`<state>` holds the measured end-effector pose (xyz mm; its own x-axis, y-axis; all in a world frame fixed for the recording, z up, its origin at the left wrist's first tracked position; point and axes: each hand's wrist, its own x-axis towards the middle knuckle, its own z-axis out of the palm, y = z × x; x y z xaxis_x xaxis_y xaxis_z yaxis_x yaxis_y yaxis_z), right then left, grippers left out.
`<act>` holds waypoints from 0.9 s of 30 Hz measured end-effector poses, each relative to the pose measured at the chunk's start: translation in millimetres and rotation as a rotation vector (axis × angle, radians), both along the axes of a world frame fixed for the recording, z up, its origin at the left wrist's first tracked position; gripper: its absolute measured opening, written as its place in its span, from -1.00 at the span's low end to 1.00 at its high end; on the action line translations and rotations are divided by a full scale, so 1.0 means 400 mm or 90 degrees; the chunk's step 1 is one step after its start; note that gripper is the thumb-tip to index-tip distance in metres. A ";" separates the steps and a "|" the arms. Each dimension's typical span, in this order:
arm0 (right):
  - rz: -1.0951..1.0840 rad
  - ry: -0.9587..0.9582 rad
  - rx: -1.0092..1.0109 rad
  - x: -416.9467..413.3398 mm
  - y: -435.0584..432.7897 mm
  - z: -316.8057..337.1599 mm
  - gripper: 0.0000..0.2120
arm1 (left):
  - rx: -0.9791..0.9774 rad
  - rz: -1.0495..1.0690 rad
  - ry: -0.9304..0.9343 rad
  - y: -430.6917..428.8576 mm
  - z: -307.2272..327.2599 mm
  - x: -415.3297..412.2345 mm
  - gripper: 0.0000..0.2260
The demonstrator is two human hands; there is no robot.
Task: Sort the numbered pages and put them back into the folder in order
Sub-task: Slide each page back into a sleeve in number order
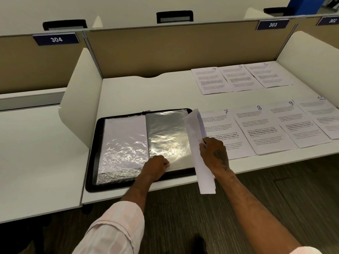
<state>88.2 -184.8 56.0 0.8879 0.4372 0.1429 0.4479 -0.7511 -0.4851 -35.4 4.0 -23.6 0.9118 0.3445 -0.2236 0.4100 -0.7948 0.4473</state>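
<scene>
Ideally, the sleeve (167,129) of the folder (91,162) open on the desk (128,92) is steadied by the left hand (157,165), whose curled fingers (165,162) seem to pinch its near edge, while the pages (195,129) clamped in the right hand (214,154) just beside it are fed in squarely.

The left sleeve (113,230) was pale cloth with faint pink stripes, rolled into a thick cuff near the elbow. Below it the forearm was bare down to the left hand (156,166). The right hand (215,153) bore a dark tattoo (219,155) on its back, running toward the wrist. A sliver of the right sleeve (306,251) showed at the near right corner.
</scene>
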 end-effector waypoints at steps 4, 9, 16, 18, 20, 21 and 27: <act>-0.001 0.006 -0.001 -0.001 0.004 0.003 -0.72 | -0.050 0.080 -0.022 0.009 0.002 0.001 -0.90; 0.008 0.018 -0.007 -0.003 0.002 0.007 -0.70 | -0.131 0.173 -0.057 0.019 -0.001 0.013 -0.73; -0.010 0.020 0.016 -0.002 -0.004 0.009 -0.72 | -0.211 0.163 -0.066 0.020 -0.004 0.005 -0.81; -0.014 0.015 0.027 -0.005 -0.004 0.013 -0.73 | -0.211 0.154 -0.075 0.013 -0.004 -0.002 -0.89; -0.017 0.012 0.032 -0.009 -0.003 0.018 -0.73 | -0.190 0.152 -0.083 0.005 -0.007 -0.009 -0.82; -0.017 0.013 0.035 -0.013 -0.004 0.022 -0.73 | -0.171 0.147 -0.088 0.002 -0.010 -0.012 -0.83; 0.006 -0.009 0.089 -0.051 -0.015 0.032 -0.75 | -0.176 0.163 -0.105 -0.008 -0.017 -0.007 -0.82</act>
<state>67.7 -190.8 68.7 0.8815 0.4205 0.2150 0.4619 -0.6727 -0.5781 -38.4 0.7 -30.4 0.8354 0.5129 -0.1977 0.4842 -0.5164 0.7063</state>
